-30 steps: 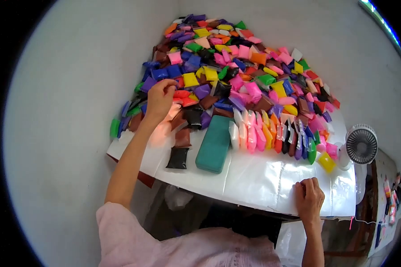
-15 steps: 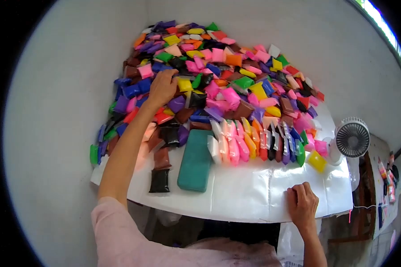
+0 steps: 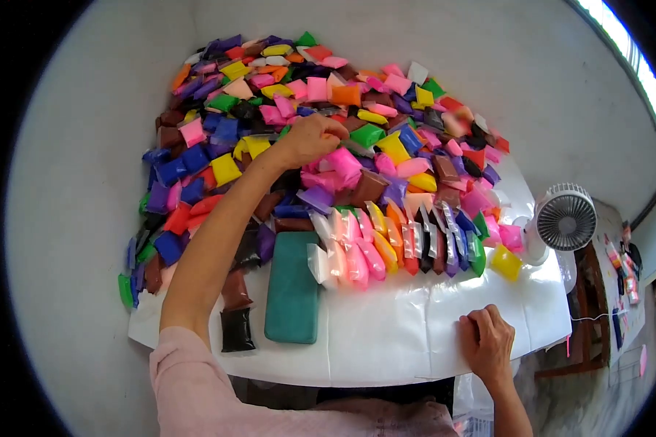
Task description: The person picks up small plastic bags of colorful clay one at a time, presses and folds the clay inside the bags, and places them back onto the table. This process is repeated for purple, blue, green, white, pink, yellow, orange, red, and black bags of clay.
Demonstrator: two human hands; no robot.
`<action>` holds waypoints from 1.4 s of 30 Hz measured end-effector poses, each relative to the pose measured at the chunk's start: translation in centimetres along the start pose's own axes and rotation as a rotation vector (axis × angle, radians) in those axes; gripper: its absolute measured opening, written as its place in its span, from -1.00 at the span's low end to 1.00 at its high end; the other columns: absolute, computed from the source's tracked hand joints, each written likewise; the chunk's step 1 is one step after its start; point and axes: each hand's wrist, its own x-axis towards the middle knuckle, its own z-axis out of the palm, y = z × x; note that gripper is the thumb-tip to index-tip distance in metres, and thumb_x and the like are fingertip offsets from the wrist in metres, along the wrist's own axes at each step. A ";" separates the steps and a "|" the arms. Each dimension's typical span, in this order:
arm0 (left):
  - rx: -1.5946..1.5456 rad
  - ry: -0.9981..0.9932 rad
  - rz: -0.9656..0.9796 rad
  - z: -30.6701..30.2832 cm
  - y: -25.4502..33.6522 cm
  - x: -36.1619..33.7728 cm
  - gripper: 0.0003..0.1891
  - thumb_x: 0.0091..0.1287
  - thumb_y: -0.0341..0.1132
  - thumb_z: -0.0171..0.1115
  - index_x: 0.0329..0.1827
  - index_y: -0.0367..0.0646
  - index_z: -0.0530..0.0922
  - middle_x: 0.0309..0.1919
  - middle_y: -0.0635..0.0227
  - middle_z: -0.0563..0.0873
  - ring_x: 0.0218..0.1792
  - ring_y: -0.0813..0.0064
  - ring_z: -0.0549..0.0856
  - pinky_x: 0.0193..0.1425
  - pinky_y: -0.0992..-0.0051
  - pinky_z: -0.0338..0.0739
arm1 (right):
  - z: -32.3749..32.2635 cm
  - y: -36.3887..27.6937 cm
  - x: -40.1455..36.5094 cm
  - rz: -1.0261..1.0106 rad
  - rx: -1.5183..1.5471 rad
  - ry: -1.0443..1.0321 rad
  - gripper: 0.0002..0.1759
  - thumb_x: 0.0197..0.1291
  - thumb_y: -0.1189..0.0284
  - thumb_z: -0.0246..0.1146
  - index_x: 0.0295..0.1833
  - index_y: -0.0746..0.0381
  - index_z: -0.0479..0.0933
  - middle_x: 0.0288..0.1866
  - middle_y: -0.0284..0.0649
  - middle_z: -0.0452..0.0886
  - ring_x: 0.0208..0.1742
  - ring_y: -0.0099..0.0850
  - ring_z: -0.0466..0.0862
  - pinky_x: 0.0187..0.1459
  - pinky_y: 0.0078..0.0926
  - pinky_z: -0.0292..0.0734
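My left hand (image 3: pixel 315 138) reaches over the middle of a big heap of small coloured packets (image 3: pixel 317 89). Its fingers are bent and close together, beside a green packet (image 3: pixel 367 135) and above pink packets (image 3: pixel 342 164); what lies under the fingertips is hidden. Near the front edge of the white table, my right hand (image 3: pixel 488 342) rests in a loose fist with nothing visible in it. Between the hands stands a row of packets (image 3: pixel 397 240), ordered by colour from white to green. Left of the row lies a teal case (image 3: pixel 293 288).
A black packet (image 3: pixel 237 330) and a brown packet (image 3: pixel 235 290) lie left of the case. A white fan (image 3: pixel 565 222) stands at the table's right end, near a yellow packet (image 3: pixel 506 263). Walls (image 3: pixel 73 182) border the heap at left and behind.
My left hand has moved right across the heap, from beside the blue packets toward the pink and green ones. The whole view has shifted somewhat. My right hand stays at the front edge.
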 end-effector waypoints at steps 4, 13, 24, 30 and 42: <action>0.368 -0.158 0.012 1.0 -1.0 0.7 -0.71 0.05 -0.41 0.10 -0.19 -0.14 0.69 -0.27 0.09 0.73 -0.07 0.11 0.65 0.26 0.23 0.32 | 0.0 0.1 0.0 0.015 0.016 0.001 -0.86 0.12 0.51 0.33 -0.36 0.27 0.48 -0.48 -0.18 0.46 -0.55 -0.26 0.53 -0.55 -0.35 0.43; 0.646 -0.280 0.084 0.5 -1.8 -0.6 -0.55 0.06 -0.28 0.15 0.09 -0.03 0.63 0.09 0.20 0.63 0.28 0.17 0.43 0.42 0.11 0.06 | 0.1 0.1 0.0 0.035 0.036 0.027 -0.85 0.12 0.52 0.33 -0.36 0.26 0.47 -0.49 -0.19 0.45 -0.56 -0.23 0.51 -0.54 -0.33 0.42; 0.771 -0.226 0.053 -1.0 1.0 -1.7 -0.64 0.07 -0.21 0.24 -0.06 -0.12 0.67 0.05 0.17 0.66 0.24 0.19 0.49 0.38 0.17 0.12 | 0.0 -0.2 -0.1 0.043 0.040 0.057 -0.85 0.11 0.50 0.33 -0.38 0.25 0.47 -0.49 -0.19 0.46 -0.52 -0.24 0.54 -0.52 -0.33 0.42; -0.028 0.262 -0.058 -4.0 0.0 -3.5 -0.69 0.12 -0.28 0.30 -0.08 -0.18 0.69 -0.15 0.29 0.73 -0.11 0.48 0.68 0.09 0.39 0.48 | 0.2 -0.1 -0.2 0.031 0.028 0.078 -0.86 0.11 0.49 0.33 -0.38 0.25 0.48 -0.46 -0.19 0.48 -0.50 -0.23 0.56 -0.49 -0.32 0.43; -1.047 -0.034 -0.237 2.5 18.9 -13.5 -0.68 0.48 -0.36 0.02 0.23 -0.27 0.40 -0.04 0.31 0.63 -0.06 0.52 0.64 0.00 0.49 0.59 | -0.9 0.5 0.3 0.149 0.414 0.108 -0.81 0.20 0.42 0.33 -0.19 0.33 0.55 -0.38 -0.17 0.59 -0.49 -0.40 0.58 -0.43 -0.45 0.47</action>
